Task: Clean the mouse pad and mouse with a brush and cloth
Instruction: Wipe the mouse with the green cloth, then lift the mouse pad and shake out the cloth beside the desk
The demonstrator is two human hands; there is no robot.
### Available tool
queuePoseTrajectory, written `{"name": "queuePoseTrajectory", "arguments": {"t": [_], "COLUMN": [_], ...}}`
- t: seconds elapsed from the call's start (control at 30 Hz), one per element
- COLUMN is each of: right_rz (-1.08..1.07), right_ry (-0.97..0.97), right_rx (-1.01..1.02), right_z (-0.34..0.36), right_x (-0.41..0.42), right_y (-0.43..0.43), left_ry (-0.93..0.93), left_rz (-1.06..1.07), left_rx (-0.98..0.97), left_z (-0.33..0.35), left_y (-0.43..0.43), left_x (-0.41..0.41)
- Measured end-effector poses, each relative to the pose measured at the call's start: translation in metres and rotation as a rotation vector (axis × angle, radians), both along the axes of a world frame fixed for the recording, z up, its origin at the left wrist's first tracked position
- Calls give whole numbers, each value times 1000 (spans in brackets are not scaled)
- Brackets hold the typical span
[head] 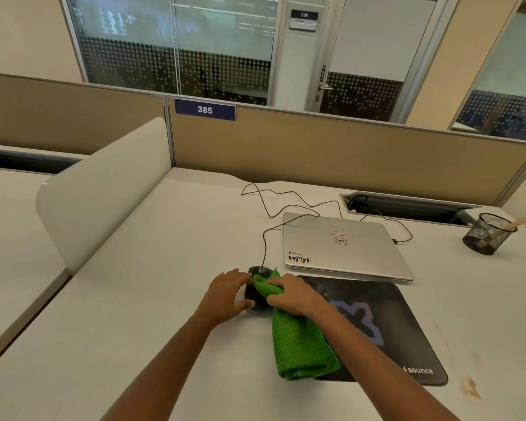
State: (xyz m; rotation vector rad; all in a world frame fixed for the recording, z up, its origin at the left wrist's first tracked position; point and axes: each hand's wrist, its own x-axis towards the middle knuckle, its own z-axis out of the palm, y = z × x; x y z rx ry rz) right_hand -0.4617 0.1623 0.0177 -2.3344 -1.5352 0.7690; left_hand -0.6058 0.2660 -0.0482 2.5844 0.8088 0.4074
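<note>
- Across the white desk [164,299], everything sits right of centre, in front of a tan partition.
- Closed, a silver laptop [343,244] lies at the back, just beyond the mouse pad.
- Black with a blue figure, the mouse pad [392,323] lies flat, its left edge under the cloth.
- Folded, the green cloth [301,344] runs from the pad's left edge up onto the mouse.
- Curled over the cloth's upper end, the right hand [295,296] grips it and presses it on the mouse.
- Fingers and thumb of the left hand [228,294] clasp the mouse's left side.
- Left of the pad, the black mouse [252,296] rests on the desk, its cable [264,238] trailing back.
- Far right, a mesh cup [485,235] holds a wooden handle.
</note>
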Motion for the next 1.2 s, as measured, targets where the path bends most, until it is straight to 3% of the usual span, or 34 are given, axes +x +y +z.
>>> {"name": "queuePoseTrajectory", "arguments": {"t": [0.23, 0.33, 0.53, 0.87, 1.2], "right_rz": [-89, -161, -277, -271, -237], "right_ry": [48, 46, 99, 79, 107], "right_rx": [80, 154, 338, 415, 580], "right_z": [1, 8, 19, 21, 22], "right_x": [11, 22, 36, 27, 40], "right_y": [-26, -37, -55, -92, -147], "left_ry": [22, 55, -219, -510, -674], "left_rz": [14, 14, 69, -27, 90], "left_rx": [-154, -120, -162, -854, -1118], "left_z": [8, 9, 20, 47, 55], "left_y": [-6, -11, -47, -129, -173], "left_x": [-1, -2, 12, 58, 81]}}
